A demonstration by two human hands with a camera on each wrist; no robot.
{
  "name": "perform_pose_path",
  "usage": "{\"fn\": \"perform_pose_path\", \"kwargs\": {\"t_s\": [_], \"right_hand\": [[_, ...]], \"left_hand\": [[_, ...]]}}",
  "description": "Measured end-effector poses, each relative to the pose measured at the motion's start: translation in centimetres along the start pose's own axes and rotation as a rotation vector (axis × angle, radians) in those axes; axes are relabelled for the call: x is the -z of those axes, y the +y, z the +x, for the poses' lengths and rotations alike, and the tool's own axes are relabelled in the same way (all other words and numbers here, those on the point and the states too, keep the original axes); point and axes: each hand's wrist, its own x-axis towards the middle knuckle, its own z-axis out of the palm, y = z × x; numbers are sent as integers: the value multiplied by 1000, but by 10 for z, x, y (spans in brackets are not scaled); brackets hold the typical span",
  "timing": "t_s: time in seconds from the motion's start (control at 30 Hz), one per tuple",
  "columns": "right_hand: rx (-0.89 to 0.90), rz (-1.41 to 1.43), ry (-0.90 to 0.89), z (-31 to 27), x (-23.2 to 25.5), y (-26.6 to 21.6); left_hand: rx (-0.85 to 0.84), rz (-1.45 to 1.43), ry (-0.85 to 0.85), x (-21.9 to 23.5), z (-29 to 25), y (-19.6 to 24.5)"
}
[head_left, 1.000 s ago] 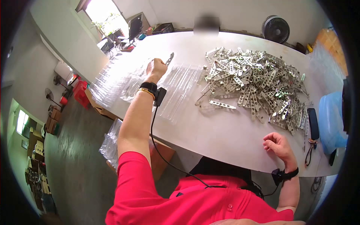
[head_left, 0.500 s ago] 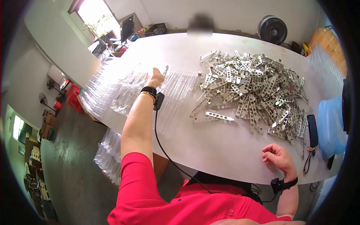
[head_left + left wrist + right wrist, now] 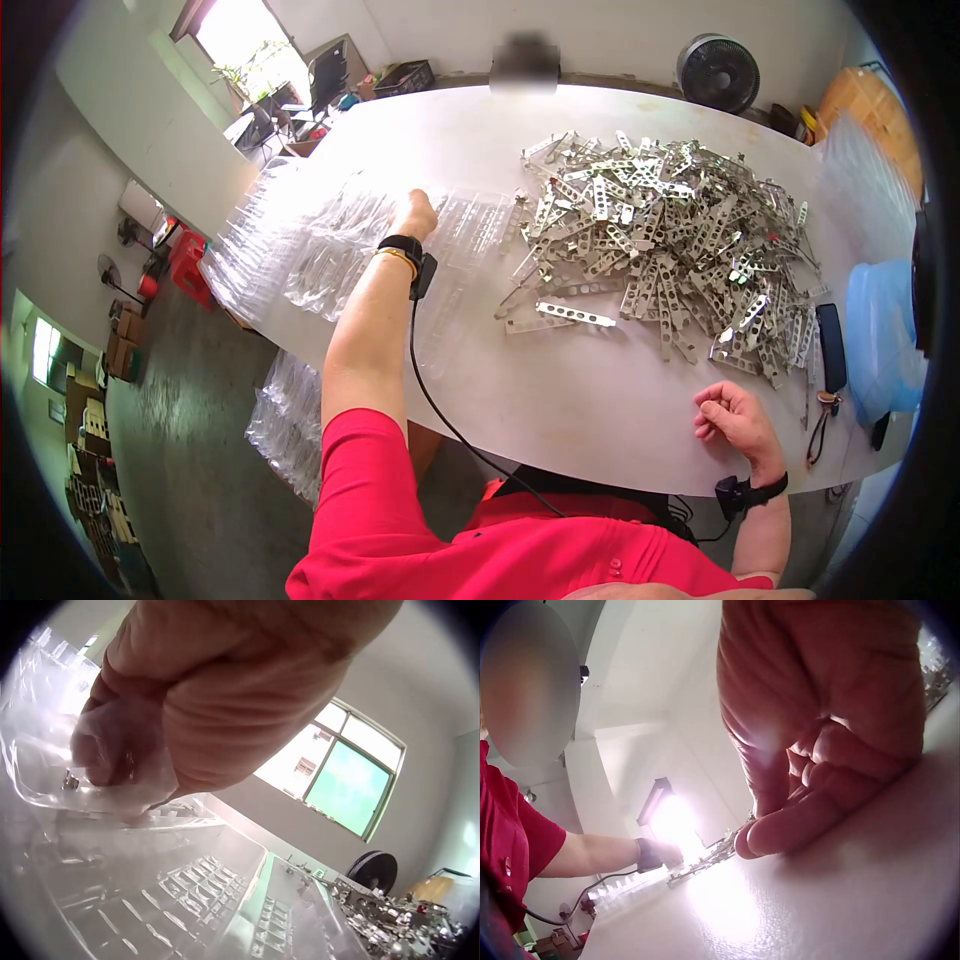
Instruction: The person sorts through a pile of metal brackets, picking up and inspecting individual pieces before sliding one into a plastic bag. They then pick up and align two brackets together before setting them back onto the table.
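A long white table [image 3: 560, 390] fills a bright workroom, with a window at the far corner and a fan [image 3: 713, 72] standing behind its far edge; the left hand [image 3: 415, 215] reaches out over a spread of clear plastic bags [image 3: 330, 245], and the left wrist view shows its fingers [image 3: 112, 742] curled and pinching the film of one bag [image 3: 52, 776] with a small metal piece inside it, the hand closed on that plastic. Just to the right of that grip lie more ribbed clear bags [image 3: 470, 225]; further right, well apart from the hand, sits the big heap of perforated metal brackets [image 3: 670, 230], with one loose bracket [image 3: 575, 315] lying on the near side of it. The right hand [image 3: 735, 420] rests on the near table edge, far from the grip, fingers loosely curled and holding nothing; a dark flat object [image 3: 830, 345] lies beyond it. To do this well, I judge the pinch should hold the film firmly near the bag mouth, so that the metal piece stays seated inside and the neighbouring bags are not dragged along.
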Motion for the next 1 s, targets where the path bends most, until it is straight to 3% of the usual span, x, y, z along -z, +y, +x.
{"fn": "perform_pose_path", "kwargs": {"t_s": [0.17,0.23,0.37,0.5,0.57,0.63,0.77,0.83,0.97,1.0], "right_hand": [[26,7,2,0,1,2],[28,-9,-5,-1,1,0],[22,19,-14,2,4,7],[35,19,-12,4,6,12],[60,-28,-50,3,5,12],[104,-14,-74,5,7,16],[150,15,-104,7,8,23],[142,28,-90,9,9,25],[132,1,-91,6,8,22],[153,6,-109,8,9,24]], "left_hand": [[-6,-104,31,-15,18,-14],[-110,-81,256,-17,14,-14],[-292,-115,265,42,-46,18],[-922,-570,417,94,-171,78],[-1279,-627,586,108,-240,103],[-1601,-489,619,123,-299,111],[-1837,-511,522,141,-385,114],[-1938,-602,632,136,-398,119],[-1929,-592,437,139,-413,97],[-1930,-578,379,136,-418,69]]}}
